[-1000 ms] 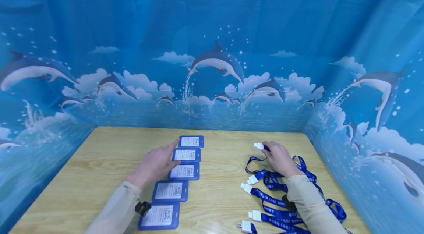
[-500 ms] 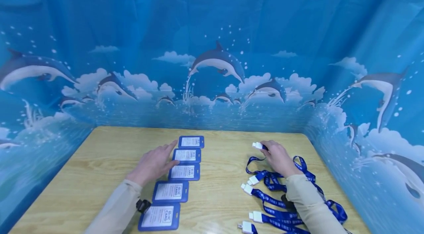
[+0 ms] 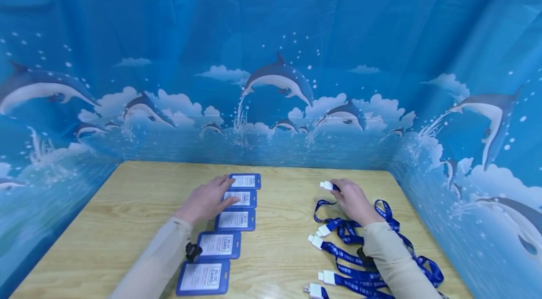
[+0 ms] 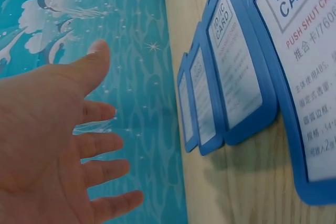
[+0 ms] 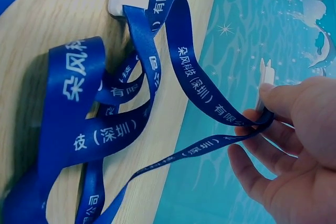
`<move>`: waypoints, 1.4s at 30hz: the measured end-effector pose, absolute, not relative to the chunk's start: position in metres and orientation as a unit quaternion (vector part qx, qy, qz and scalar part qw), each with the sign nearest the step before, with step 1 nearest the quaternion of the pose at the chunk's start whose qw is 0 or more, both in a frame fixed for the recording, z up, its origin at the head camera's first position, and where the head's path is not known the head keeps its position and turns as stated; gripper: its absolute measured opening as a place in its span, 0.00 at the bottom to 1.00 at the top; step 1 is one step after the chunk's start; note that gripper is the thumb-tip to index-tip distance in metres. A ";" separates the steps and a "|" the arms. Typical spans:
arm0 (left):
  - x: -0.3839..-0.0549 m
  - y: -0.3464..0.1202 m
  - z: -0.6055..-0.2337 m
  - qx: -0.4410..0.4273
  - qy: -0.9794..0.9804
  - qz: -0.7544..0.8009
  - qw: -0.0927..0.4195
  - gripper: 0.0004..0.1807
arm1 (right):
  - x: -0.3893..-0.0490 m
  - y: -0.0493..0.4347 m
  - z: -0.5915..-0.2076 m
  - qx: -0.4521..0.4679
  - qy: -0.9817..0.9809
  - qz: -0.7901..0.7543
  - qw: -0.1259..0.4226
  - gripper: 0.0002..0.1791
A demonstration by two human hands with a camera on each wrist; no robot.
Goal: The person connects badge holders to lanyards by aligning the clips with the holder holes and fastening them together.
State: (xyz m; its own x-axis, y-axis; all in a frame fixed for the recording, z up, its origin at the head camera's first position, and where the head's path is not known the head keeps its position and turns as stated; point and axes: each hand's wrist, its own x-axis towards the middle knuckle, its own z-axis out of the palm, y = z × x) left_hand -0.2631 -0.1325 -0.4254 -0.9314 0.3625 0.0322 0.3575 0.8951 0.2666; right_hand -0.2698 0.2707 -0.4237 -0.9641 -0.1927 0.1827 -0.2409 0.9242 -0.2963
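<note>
My left hand (image 3: 207, 200) hovers by the far end of a column of blue card holders. Its fingers are spread and hold nothing; fingertips and thumb overlap the left edges of the farthest card holder (image 3: 247, 180) and the second card holder (image 3: 243, 199) in the head view. In the left wrist view, the left hand (image 4: 58, 140) shows an empty palm. My right hand (image 3: 353, 200) pinches a blue lanyard by its white clip (image 3: 326, 185). In the right wrist view, the thumb presses the white clip (image 5: 266, 77), and the lanyard strap (image 5: 202, 93) trails down to the table.
Nearer card holders (image 3: 218, 244) continue the column toward me, printed sides up. Several other blue lanyards (image 3: 353, 271) lie loosely tangled under my right forearm, their white clips (image 3: 315, 241) pointing left. A blue dolphin-print curtain (image 3: 271, 54) surrounds the wooden table (image 3: 279, 242).
My left hand has shifted right, so its fingers now overlap the two farthest card holders. The right hand has slid slightly left with the lanyard clip.
</note>
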 end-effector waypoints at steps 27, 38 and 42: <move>-0.299 -0.115 -0.470 0.135 0.969 0.166 0.128 0.37 | -0.275 0.263 -0.433 0.117 -0.978 0.160 0.067 0.18; -0.298 -0.113 -0.469 0.119 0.973 0.157 0.122 0.40 | -0.277 0.258 -0.433 0.112 -0.977 0.169 0.057 0.18; -0.298 -0.112 -0.469 0.115 0.974 0.153 0.123 0.40 | -0.278 0.258 -0.435 0.112 -0.978 0.168 0.059 0.18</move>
